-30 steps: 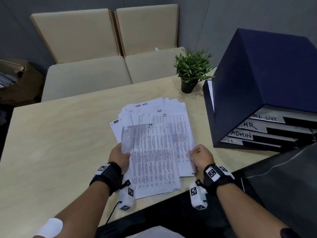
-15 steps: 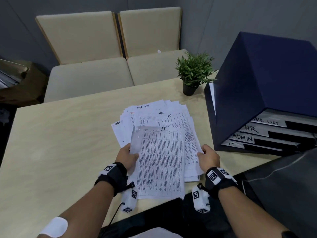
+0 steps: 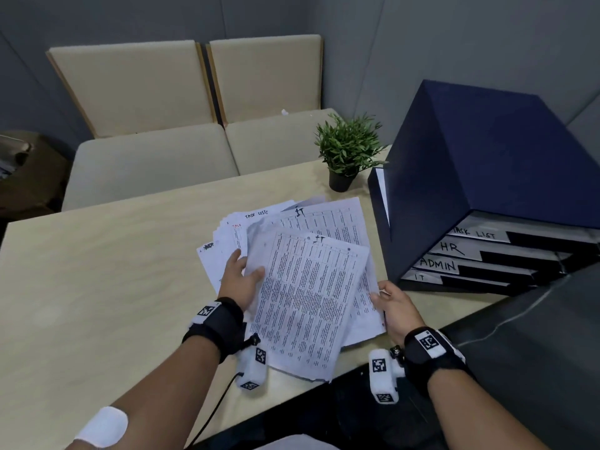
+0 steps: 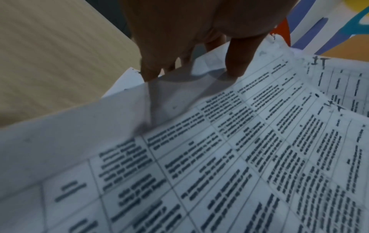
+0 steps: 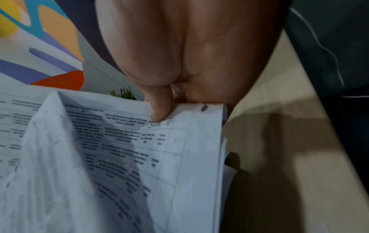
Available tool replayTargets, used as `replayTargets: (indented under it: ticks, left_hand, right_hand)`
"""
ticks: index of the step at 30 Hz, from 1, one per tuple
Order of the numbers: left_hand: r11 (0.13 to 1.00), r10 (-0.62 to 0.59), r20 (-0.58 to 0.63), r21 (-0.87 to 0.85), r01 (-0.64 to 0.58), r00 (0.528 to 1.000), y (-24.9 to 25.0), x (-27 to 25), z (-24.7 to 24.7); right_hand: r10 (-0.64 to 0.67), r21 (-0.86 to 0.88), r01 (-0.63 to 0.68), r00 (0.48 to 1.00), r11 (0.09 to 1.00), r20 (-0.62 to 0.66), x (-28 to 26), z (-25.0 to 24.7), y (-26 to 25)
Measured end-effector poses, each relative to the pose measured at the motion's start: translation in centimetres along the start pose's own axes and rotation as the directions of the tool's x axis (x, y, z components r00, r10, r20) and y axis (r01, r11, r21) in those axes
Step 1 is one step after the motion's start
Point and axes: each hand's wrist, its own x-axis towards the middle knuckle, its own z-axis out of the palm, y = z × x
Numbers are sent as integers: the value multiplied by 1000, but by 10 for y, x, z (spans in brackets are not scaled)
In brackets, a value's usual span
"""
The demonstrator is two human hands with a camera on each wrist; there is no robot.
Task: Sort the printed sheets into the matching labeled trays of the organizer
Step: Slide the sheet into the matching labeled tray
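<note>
Left hand (image 3: 238,280) has the top printed sheet (image 3: 308,306) by its left edge: thumb on the printed face, fingers curled underneath, per the left wrist view, so that grip is closed on paper. Sheet is marked "IT" at the top and is lifted at a tilt, its lower corner hanging past the near tabletop (image 3: 97,287) edge. Right hand (image 3: 394,308) pinches the right edge of the sheets below it (image 3: 363,300); right wrist view shows the thumb pressed on top with fingers under the edge, grip closed on several sheets, count can't be read. A second sheet marked "IT" (image 3: 328,219) shows just behind the lifted one. The rest of the pile (image 3: 227,235) is fanned out on the tabletop under and behind both hands, with one sheet headed "TASK LIST" visible at the back. Dark blue organizer (image 3: 470,177) sits on the tabletop to the right, near the pile but not touching it; trays top to bottom read TASK LIST, HR, ADMIN, IT (image 3: 422,277). Small potted plant (image 3: 347,151) stands just left of the organizer's far corner.
</note>
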Motion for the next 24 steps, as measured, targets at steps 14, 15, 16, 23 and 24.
replayTargets:
  ticks: [14,15,16,23,24]
  left_hand:
    - [937,341,-39,-63,-343,939,60,-15,0]
    - [933,345,-24,-98,-345,938,65,-17,-1]
    - [927,346,-1,-152,-342,938,71,-20,-1]
    - [882,422,137,-289,-372,896,100,-33,-17]
    - [877,438,110,-270,-397,892,103,-33,-21]
  right_hand:
    - [-43,10,43,999,999,21,-17,17,-42]
    - [-63,36,61,997,997,51,-18,19,-50]
    - [-86,53,83,994,995,69,-18,22,-58]
    - [-239,46,234,948,971,211,-16,32,-103]
    - [-267,38,265,941,963,206,-18,34,-108]
